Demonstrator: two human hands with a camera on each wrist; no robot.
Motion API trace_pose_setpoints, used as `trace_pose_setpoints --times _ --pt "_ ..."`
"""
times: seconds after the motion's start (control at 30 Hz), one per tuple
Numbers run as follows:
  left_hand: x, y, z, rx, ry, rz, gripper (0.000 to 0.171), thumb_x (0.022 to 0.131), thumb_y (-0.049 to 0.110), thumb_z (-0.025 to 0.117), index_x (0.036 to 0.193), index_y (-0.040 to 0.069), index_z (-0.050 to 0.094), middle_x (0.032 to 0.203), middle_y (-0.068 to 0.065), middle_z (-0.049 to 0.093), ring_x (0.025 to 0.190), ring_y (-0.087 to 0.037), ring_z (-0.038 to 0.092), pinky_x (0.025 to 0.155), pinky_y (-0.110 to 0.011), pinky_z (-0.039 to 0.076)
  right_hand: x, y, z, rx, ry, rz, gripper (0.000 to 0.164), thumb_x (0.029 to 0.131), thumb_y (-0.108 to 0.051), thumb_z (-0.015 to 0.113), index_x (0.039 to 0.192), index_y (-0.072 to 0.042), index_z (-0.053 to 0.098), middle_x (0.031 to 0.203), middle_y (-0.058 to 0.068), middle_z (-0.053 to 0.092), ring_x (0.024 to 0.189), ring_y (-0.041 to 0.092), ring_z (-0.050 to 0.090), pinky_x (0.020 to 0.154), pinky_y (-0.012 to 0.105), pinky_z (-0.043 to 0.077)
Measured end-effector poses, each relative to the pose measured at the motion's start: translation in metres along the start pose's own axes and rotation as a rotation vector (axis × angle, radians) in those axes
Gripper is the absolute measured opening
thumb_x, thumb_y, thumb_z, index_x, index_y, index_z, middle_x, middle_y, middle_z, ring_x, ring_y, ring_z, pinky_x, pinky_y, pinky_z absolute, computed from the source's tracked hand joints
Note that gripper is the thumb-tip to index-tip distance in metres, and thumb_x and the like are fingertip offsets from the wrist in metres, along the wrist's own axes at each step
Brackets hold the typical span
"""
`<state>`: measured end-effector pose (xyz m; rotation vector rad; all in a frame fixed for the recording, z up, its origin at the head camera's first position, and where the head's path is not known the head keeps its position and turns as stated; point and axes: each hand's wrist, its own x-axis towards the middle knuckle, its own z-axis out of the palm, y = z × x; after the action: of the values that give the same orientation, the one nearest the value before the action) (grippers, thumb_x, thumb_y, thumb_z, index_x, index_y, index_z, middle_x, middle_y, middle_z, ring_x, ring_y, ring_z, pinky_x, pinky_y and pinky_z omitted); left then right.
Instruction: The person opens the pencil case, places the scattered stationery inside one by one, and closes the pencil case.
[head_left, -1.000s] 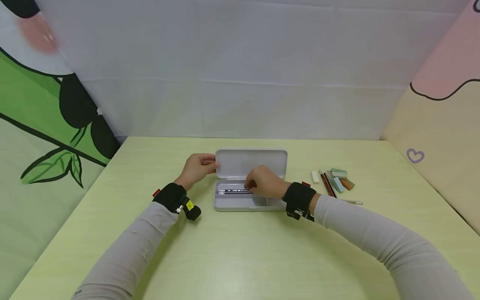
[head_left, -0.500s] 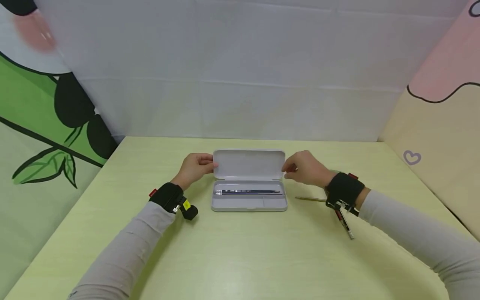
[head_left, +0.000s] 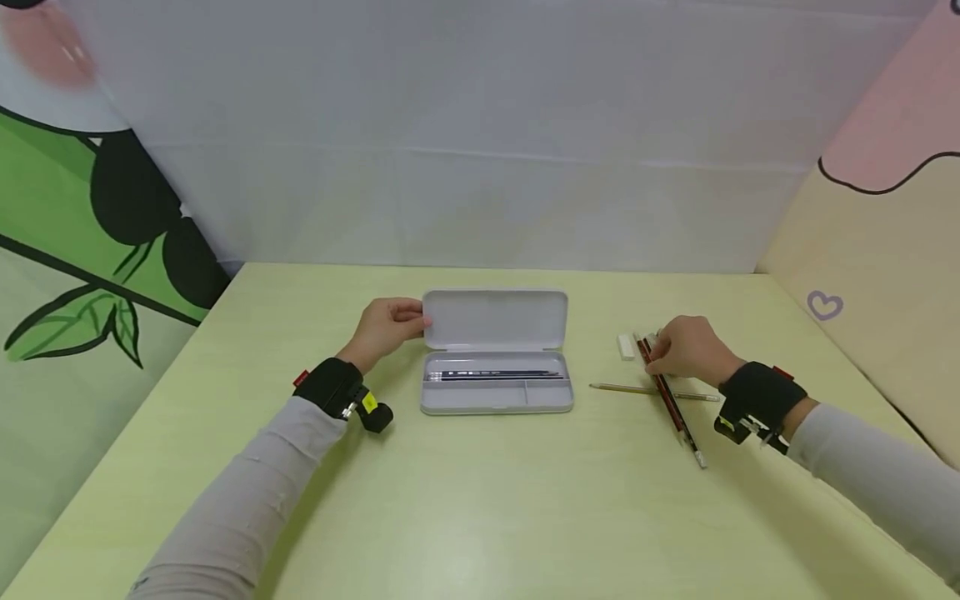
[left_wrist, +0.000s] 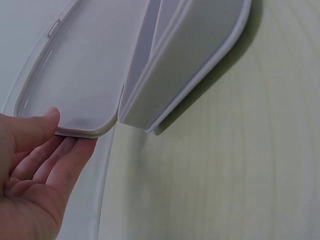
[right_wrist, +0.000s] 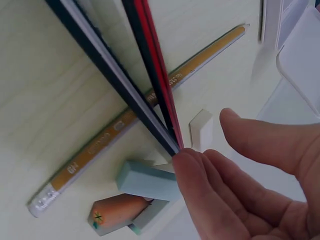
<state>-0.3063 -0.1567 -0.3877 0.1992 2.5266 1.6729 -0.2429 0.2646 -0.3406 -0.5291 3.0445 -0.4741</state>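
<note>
A white pencil case (head_left: 472,397) lies open in the middle of the table, with dark pencils (head_left: 495,375) in its back compartment. My left hand (head_left: 385,332) pinches the left edge of its raised lid (left_wrist: 82,65), thumb inside and fingers behind. At the right, my right hand (head_left: 692,346) is over loose pencils, thumb apart from the fingers. Its fingertips reach the end of a red-and-black pencil (right_wrist: 155,65) and a dark grey-striped pencil (right_wrist: 107,65); whether they touch is unclear. These two lie across a yellow pencil (right_wrist: 97,145).
A white eraser (head_left: 626,347) sits left of the right hand. Beneath that hand in the right wrist view are a pale blue eraser (right_wrist: 145,181) and an orange-brown block (right_wrist: 117,212) with a carrot-like picture. A pale wall (head_left: 480,192) stands behind the table.
My right hand has left the case and moved right to the loose pencils. The yellow and the red and dark pencils now lie crossed, nearer the front. The left hand stays at the lid.
</note>
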Motion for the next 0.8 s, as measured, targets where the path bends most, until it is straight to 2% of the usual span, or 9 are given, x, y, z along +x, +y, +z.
trace_pose_setpoints --times 0.13,0.27,0.6,0.7,0.8 --pt "-0.001 0.000 0.000 -0.012 -0.003 0.011 0.038 0.092 0.013 0.065 0.125 -0.006 0.059 0.123 -0.026 0.064 0.097 -0.021 0.072 0.093 -0.035 0.058 -0.007 0.005 0.001 0.018 0.018 0.013 0.012 0.080 -0.011 0.075 0.077 0.000 0.074 0.067 0.008 0.067 0.059 0.014 0.055 0.062 0.033 0.053" --pt "-0.001 -0.001 -0.001 -0.019 -0.005 0.026 0.039 0.092 0.012 0.064 0.126 -0.007 0.058 0.123 -0.027 0.063 0.093 -0.016 0.073 0.093 -0.036 0.058 -0.012 0.008 0.003 0.046 -0.010 0.060 0.014 0.083 -0.012 0.072 0.079 0.002 0.074 0.067 0.009 0.068 0.059 0.013 0.057 0.063 0.033 0.054" --pt "-0.003 -0.005 0.001 -0.005 -0.013 -0.001 0.041 0.093 0.015 0.064 0.128 -0.005 0.057 0.124 -0.025 0.063 0.103 -0.026 0.071 0.094 -0.034 0.058 -0.020 0.018 0.014 0.050 -0.093 0.158 0.019 0.082 -0.016 0.073 0.078 0.002 0.075 0.064 0.009 0.071 0.058 0.018 0.065 0.078 0.049 0.056" --pt "-0.002 -0.006 0.002 -0.006 -0.011 -0.003 0.041 0.093 0.015 0.064 0.127 -0.005 0.057 0.124 -0.025 0.063 0.103 -0.027 0.070 0.093 -0.034 0.058 -0.021 0.019 0.016 0.077 -0.098 0.172 0.020 0.083 -0.017 0.073 0.079 0.003 0.075 0.066 0.009 0.071 0.059 0.018 0.065 0.074 0.045 0.057" --pt "-0.003 -0.006 0.001 -0.009 -0.012 -0.007 0.041 0.093 0.015 0.064 0.128 -0.005 0.057 0.125 -0.025 0.063 0.102 -0.025 0.071 0.093 -0.034 0.058 -0.020 0.019 0.018 0.091 -0.098 0.189 0.020 0.082 -0.018 0.074 0.080 0.002 0.076 0.065 0.008 0.071 0.058 0.016 0.064 0.065 0.034 0.055"
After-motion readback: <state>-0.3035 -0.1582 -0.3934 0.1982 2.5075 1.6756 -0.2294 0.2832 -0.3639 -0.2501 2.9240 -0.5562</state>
